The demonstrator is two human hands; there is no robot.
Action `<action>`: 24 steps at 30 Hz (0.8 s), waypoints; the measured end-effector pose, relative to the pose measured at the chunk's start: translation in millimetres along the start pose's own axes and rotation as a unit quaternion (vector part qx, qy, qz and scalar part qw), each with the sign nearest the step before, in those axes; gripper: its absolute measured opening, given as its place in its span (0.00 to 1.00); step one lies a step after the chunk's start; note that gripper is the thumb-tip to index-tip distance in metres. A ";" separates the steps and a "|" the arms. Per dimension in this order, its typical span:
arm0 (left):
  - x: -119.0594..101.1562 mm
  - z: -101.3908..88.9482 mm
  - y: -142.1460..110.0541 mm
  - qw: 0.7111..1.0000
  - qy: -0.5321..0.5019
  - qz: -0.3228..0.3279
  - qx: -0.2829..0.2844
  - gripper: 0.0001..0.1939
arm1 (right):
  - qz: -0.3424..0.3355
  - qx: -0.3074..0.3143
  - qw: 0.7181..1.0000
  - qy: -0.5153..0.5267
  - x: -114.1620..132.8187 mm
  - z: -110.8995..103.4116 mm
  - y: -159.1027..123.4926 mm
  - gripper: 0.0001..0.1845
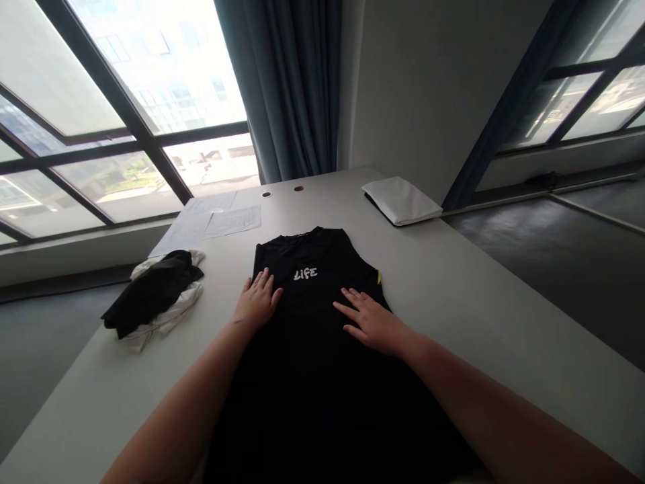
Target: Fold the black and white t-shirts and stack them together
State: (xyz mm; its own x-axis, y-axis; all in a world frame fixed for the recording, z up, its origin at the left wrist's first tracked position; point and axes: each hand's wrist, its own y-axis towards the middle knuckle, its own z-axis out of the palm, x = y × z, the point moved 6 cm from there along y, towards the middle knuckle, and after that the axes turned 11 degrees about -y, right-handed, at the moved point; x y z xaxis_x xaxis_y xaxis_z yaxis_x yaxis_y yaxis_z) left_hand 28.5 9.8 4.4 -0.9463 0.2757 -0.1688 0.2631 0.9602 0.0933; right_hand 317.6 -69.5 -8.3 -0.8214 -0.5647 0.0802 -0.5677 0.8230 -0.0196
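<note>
A black sleeveless shirt (312, 376) lies spread out on the white table (504, 323), its neckline toward the far side. White lettering marks its upper middle, and a bit of yellow shows at its right edge. My left hand (256, 299) rests flat near the shirt's left edge, fingers stretched out. On the right half of the shirt lies my right hand (370, 321), open with its fingers spread. Neither hand grips the cloth. The shirt's near end runs out of view at the bottom.
A heap of black and white clothing (158, 292) sits at the table's left edge. Printed paper sheets (234, 220) lie behind it. A folded white item (402, 200) with a dark underside is at the far right. Two round holes pierce the far tabletop, before a blue-grey curtain (297, 87).
</note>
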 end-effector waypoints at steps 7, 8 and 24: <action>29.1 10.6 113.1 0.986 -0.075 -0.134 0.062 0.39 | -0.006 0.001 1.000 0.029 -3.4 -2.1 0.4 0.34; 34.7 12.4 122.6 0.984 -0.073 -0.149 0.060 0.40 | -0.005 0.001 1.000 0.031 -3.5 -1.7 0.2 0.34; 63.9 23.3 146.9 0.971 -0.078 -0.226 0.026 0.39 | -0.003 0.006 0.999 0.052 -2.3 -4.6 1.7 0.34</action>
State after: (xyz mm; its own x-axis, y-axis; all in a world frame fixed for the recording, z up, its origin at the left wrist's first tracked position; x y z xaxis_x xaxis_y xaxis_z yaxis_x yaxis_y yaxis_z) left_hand 11.1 169.6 -15.5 -0.9280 -0.1755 -0.3286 -0.1599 0.9843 -0.0742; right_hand 318.8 -66.5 -3.9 -0.8082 -0.5596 0.1838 -0.5736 0.8186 -0.0300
